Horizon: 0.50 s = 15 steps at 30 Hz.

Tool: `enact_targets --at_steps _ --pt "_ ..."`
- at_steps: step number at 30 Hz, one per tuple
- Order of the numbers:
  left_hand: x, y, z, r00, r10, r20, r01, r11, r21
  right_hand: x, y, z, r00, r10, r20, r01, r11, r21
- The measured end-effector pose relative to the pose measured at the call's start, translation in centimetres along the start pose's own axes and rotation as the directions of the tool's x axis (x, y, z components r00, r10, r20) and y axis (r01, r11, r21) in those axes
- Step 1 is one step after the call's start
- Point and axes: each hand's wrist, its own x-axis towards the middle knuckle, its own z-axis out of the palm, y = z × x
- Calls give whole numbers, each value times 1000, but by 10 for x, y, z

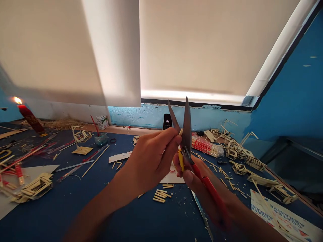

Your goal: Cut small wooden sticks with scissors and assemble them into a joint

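Note:
My left hand (148,159) pinches a short, pale wooden stick (181,132) between thumb and fingertips. The stick's end sits between the parted blades of a pair of scissors (187,126), close to their pivot. These have red handles and a yellow part, and their tips point up and away from me. Wrapped round the handles is my right hand (188,176), partly hidden behind them. Below both hands, several cut stick pieces (160,195) lie on the dark blue tabletop (113,211). A thin metal blade (202,211) rests under my right forearm.
A lit red candle (31,117) stands at the left, near a small glass jar (101,138). Stick-built models (37,188) lie at left, with more models (237,151) along the right edge. Packaged sticks (207,146) lie behind my right hand. Sandpaper (285,215) is at lower right.

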Motion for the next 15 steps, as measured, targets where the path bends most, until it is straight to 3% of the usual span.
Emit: enact_targets --at_steps 4,9,12,15 --pt "3 -1 8 1000 17 -26 -17 1000 15 4 10 5 999 33 -13 -34 999 -22" --pt "10 -14 10 996 -59 -72 56 997 -47 18 25 9 982 38 -186 -63 990 -127" --pt "11 -20 1 983 -135 -124 116 981 -153 30 40 -8 952 65 -298 -134 967 -216" --pt "8 -23 -7 982 -173 -70 157 969 -191 36 68 -37 917 168 -362 -298 892 -339"
